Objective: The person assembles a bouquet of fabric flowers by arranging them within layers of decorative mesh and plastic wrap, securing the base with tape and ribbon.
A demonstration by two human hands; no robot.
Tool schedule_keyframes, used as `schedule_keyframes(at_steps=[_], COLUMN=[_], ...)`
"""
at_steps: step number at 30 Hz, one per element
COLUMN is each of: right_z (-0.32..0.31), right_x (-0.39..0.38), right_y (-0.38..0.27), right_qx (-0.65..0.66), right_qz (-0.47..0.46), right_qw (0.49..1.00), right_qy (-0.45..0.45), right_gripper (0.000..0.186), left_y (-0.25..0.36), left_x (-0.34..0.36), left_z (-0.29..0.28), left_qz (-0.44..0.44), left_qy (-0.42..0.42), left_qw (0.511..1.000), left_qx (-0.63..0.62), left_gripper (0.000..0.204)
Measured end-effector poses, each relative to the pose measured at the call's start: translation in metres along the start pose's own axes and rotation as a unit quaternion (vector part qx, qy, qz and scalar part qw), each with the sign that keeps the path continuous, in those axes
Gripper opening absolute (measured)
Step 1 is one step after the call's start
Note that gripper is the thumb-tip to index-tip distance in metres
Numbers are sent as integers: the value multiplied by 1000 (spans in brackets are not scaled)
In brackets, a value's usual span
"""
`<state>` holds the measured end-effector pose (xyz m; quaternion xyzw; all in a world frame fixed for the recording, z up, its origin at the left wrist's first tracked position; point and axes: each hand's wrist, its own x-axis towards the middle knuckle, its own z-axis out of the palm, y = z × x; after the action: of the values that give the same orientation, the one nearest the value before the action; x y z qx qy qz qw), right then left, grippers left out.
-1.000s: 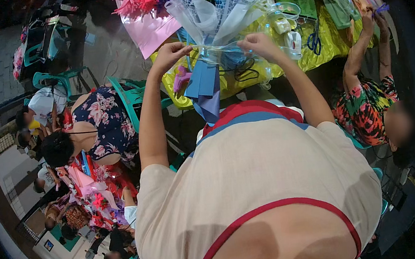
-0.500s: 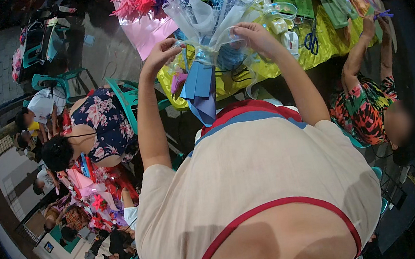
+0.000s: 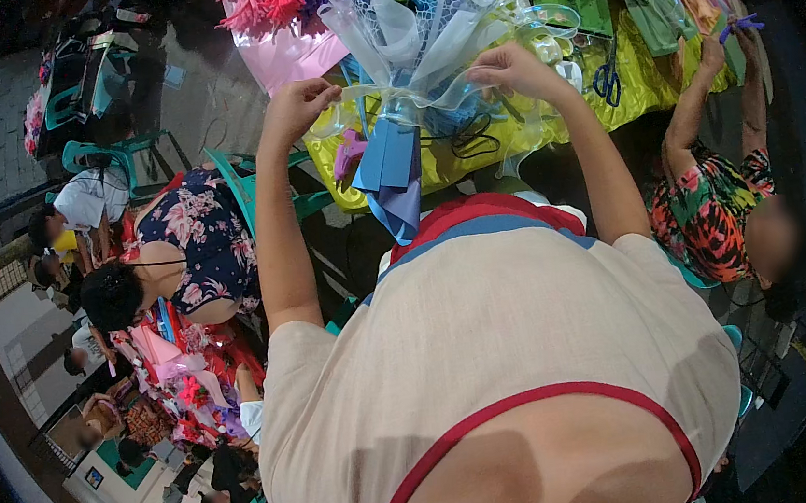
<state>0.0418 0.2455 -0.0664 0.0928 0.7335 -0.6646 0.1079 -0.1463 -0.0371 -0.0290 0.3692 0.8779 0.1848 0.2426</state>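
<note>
While both hands pinch clear ribbon (image 3: 428, 104), left hand (image 3: 297, 106), right hand (image 3: 511, 66), bouquet wrap (image 3: 403, 48) perhaps holding flowers

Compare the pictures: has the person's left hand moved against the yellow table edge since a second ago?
Yes. The left hand has drawn outward to the person's left, away from the blue bouquet wrap, judged against the yellow table.

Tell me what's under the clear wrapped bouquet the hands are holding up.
Below the bouquet, its blue paper stem wrap hangs over a yellow-covered table, with a black cord on the cloth. The left hand and right hand grip its clear ribbon. The tabletop directly beneath stays covered.
</note>
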Motion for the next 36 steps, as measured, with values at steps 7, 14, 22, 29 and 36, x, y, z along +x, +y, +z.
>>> schedule_keyframes(at_steps=[7, 14, 22, 29, 36], right_z=[-1, 3, 8, 10, 7], right_x=[-4, -3, -7, -7, -14], right_y=[-9, -1, 0, 7, -5], right_qx=[-59, -39, -51, -28, -21], right_qz=[38, 32, 24, 8, 19], right_qw=[996, 996, 996, 998, 996], right_qy=[-57, -77, -68, -54, -84], right_gripper=[20, 19, 19, 19, 21], left_y=[-1, 2, -6, -6, -1], left_x=[1, -7, -12, -10, -9], left_z=[14, 10, 16, 16, 17], left_qz=[7, 123, 75, 211, 53], left_qy=[69, 79, 77, 192, 59], left_qw=[988, 989, 994, 958, 968], left_qx=[-141, 29, -24, 23, -237], left_gripper=[17, 20, 16, 17, 13])
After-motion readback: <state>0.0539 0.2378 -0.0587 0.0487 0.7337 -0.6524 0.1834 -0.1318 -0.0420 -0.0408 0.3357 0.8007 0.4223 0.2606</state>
